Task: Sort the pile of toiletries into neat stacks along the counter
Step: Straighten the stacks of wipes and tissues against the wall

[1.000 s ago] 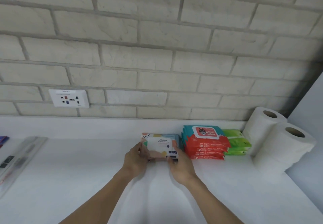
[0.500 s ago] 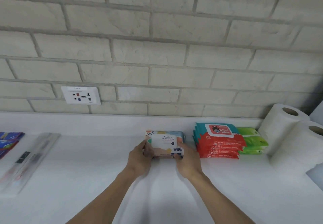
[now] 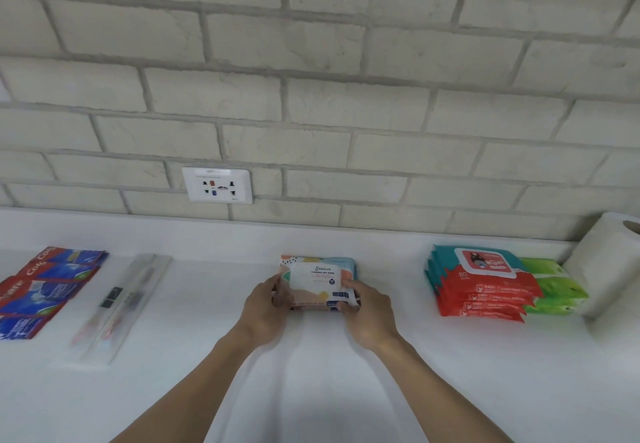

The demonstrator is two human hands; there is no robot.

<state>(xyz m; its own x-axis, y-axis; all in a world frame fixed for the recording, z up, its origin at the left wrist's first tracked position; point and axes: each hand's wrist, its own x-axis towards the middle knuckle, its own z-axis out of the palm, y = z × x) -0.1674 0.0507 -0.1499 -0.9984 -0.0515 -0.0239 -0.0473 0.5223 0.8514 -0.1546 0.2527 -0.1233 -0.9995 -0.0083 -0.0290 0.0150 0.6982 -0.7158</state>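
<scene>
Fingers of the left hand [image 3: 266, 307] and right hand [image 3: 369, 314] curl round the short ends of a soft, pillow-shaped wipes pack [image 3: 317, 274] in glossy film, mid-counter near the wall. Wide gaps of smooth white counter [image 3: 207, 390] separate it from the red wipes stack [image 3: 485, 290] rightward and the clear toothbrush cases [image 3: 121, 300] leftward.

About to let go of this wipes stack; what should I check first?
1. Left hand grip on the pastel-patterned wet-wipe packs: ok, fingers curled round the left end.
2. Right hand grip: ok, curled round the right end.
3. Packs down on the white counter: ok, base looks flat.
4. Pack edges aligned: cannot tell, hands cover both ends.
5. Clear of the red-and-teal baby-wipe stack: ok, apart.
6. Clear of the clear-plastic toothbrush packs: ok, apart.
</scene>
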